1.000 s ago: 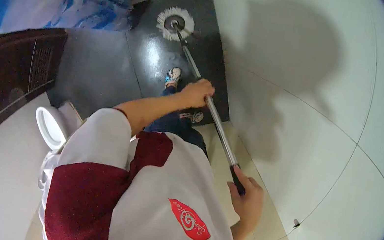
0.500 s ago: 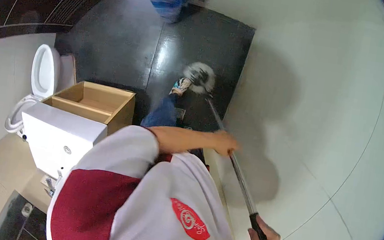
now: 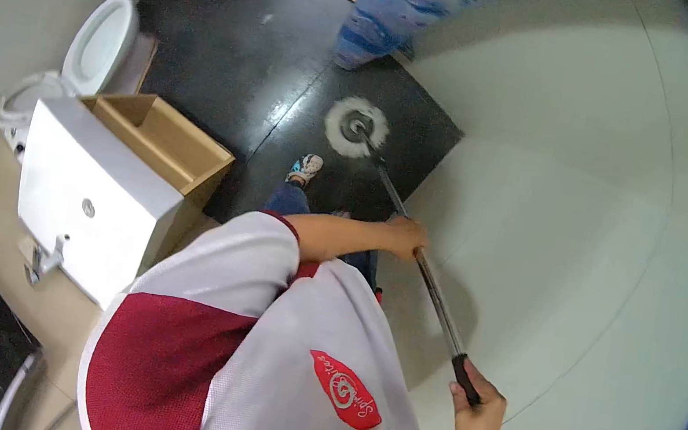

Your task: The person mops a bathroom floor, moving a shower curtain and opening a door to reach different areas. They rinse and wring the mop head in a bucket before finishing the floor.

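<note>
Holds one mop (image 3: pixel 349 107), long-handled, in two bare hands, slanting across the scene from far centre to near right. Comprises a round mop head (image 3: pixel 356 127) with white fringe and dark centre, a silver pole (image 3: pixel 437 305) and a black grip (image 3: pixel 459 362) at the near end. Rests the mop head, fringe spread in a ring, on dark floor tiles (image 3: pixel 238 30), left of the pale wall (image 3: pixel 585 207).

Clamps the left hand (image 3: pixel 405 237) around the pole, partway along, fingers closed. Clamps the right hand (image 3: pixel 480 416) around the black grip, fingers wrapped over, thumb on the left side, well apart from the left hand.

Includes also one patterned shoe (image 3: pixel 305 169), white and blue, on the dark floor tiles, near the mop head but not touching, with a blue trouser leg (image 3: pixel 288 199) just above. Shows a blue-and-white curtain (image 3: pixel 402 1) at the far side, beyond the mop head. Lists at left: white sink (image 3: pixel 113 181) with metal tap (image 3: pixel 39 263) at the near side; open wooden drawer (image 3: pixel 170 131) beside the sink; white toilet (image 3: pixel 101 45) farther off. Adds a white and maroon shirt (image 3: pixel 273 391), red badge on the front, nearest of all.
</note>
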Action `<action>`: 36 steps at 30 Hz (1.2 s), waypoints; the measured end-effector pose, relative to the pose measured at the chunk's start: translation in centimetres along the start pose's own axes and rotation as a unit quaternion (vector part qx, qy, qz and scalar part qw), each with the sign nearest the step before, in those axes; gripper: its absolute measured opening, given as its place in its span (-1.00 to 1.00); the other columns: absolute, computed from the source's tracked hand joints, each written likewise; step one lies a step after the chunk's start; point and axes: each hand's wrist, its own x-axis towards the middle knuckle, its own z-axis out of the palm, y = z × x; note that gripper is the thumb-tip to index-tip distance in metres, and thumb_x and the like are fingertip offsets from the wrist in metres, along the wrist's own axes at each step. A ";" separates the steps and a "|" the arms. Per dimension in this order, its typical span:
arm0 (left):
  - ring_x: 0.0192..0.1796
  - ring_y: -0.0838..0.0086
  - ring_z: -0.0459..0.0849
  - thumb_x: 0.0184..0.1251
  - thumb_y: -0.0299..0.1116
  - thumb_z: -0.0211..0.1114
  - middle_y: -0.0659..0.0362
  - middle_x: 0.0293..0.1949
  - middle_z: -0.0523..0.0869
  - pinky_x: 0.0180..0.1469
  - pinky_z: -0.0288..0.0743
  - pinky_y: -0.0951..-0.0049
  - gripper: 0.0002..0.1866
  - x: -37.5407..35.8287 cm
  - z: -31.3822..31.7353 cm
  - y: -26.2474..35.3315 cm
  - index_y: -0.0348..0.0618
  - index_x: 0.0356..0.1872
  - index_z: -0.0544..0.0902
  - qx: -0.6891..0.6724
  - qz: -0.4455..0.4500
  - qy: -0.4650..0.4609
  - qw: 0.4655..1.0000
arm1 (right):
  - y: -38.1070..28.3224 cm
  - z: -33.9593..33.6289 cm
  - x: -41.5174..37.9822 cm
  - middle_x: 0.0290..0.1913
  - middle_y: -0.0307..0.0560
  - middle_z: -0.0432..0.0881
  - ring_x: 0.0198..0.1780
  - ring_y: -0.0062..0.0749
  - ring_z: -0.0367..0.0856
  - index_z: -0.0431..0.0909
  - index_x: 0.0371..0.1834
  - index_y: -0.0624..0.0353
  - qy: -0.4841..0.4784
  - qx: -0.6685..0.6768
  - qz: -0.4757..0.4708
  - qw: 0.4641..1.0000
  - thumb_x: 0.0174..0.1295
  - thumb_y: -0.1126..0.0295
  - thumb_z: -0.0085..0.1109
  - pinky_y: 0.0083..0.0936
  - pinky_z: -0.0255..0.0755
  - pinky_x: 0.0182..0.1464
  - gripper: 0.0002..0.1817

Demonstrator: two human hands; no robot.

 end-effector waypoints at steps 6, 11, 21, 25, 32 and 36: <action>-0.02 0.01 0.67 0.13 -0.13 0.45 0.00 -0.23 0.70 -0.06 0.55 -0.02 -0.72 1.9 -4.7 -0.3 -0.07 -0.28 0.66 -0.066 -0.074 0.110 0.989 | -3.2 -8.6 10.2 -0.38 0.19 0.71 -0.42 -0.25 0.72 0.75 0.01 0.22 -0.075 -0.088 -0.148 0.982 -0.10 0.60 0.41 -0.44 0.50 -0.32 -0.53; 0.01 0.02 0.65 0.12 -0.21 0.43 0.03 -0.24 0.68 0.02 0.54 0.01 -0.74 -4.9 -6.6 -4.3 -0.09 -0.25 0.63 -0.061 -0.127 0.344 0.928 | -8.8 -9.2 22.1 -0.41 0.07 0.69 -0.45 -0.10 0.68 0.75 0.03 0.09 -0.190 -0.184 -0.363 0.893 -0.05 0.43 0.47 -0.32 0.51 -0.35 -0.54; 0.05 0.02 0.63 0.06 -0.23 0.45 0.08 -0.14 0.69 0.01 0.55 0.04 -0.69 8.2 -7.2 -4.0 -0.07 -0.17 0.65 -0.067 -0.175 0.498 0.847 | -8.2 -14.8 28.6 -0.44 0.09 0.69 -0.46 -0.08 0.63 0.76 -0.02 0.12 -0.126 -0.274 -0.444 0.844 -0.02 0.46 0.46 -0.32 0.47 -0.34 -0.59; 0.01 0.07 0.65 0.05 -0.12 0.46 0.07 -0.22 0.68 -0.04 0.55 0.03 -0.65 8.0 -9.3 -2.9 -0.07 -0.21 0.64 -0.147 -0.194 0.473 0.847 | -11.7 -15.4 26.8 -0.46 0.11 0.68 -0.47 -0.09 0.61 0.76 -0.05 0.19 -0.160 -0.279 -0.477 0.818 -0.05 0.52 0.45 -0.34 0.47 -0.37 -0.60; -0.03 0.09 0.66 0.13 -0.16 0.38 0.17 -0.22 0.67 -0.09 0.55 0.06 -0.80 -7.0 1.2 -2.5 0.04 -0.31 0.62 -0.074 -0.307 0.578 0.752 | -16.5 -5.3 22.1 -0.40 0.07 0.68 -0.44 -0.08 0.63 0.76 -0.02 0.10 -0.252 -0.312 -0.568 0.719 0.01 0.46 0.43 -0.27 0.50 -0.33 -0.62; 0.06 0.09 0.60 0.13 -0.27 0.39 0.13 -0.20 0.61 -0.03 0.56 0.02 -0.83 -12.8 4.4 -3.7 -0.02 -0.33 0.59 -0.118 -0.427 0.601 0.665 | -14.7 1.5 23.4 -0.35 0.09 0.68 -0.38 0.01 0.64 0.73 0.08 -0.01 -0.268 -0.310 -0.571 0.711 0.15 0.39 0.38 -0.21 0.51 -0.24 -0.62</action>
